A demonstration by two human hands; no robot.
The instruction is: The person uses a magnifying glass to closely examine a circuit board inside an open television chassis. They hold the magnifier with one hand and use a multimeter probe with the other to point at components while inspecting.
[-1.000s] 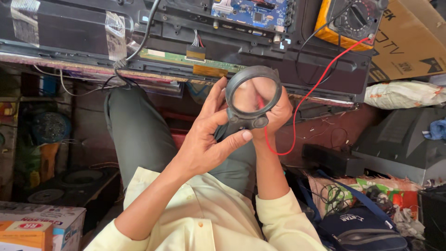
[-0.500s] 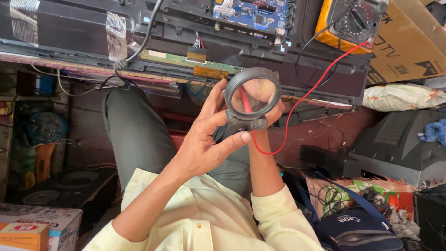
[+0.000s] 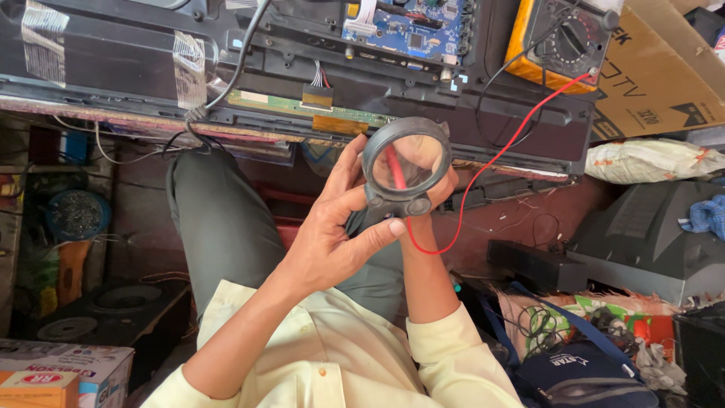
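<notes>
Left hand is coming up from the lower left, forearm angled toward centre, fingers curled round the magnifier with the thumb pressing across the handle base. Right hand is sitting mostly behind the lens, wrist upright, closed on a red probe that is showing through the glass; its exact finger grip is hidden. Magnifier is being held at frame centre, above the person's lap and just below the edge of the opened flat-panel chassis. Its long axis is running near vertical: ring up, stubby handle down, lens facing the camera. It is looking dark grey, with a round rim, clear glass and two round bumps at the neck. Red lead is looping from the right hand up to the yellow multimeter.
</notes>
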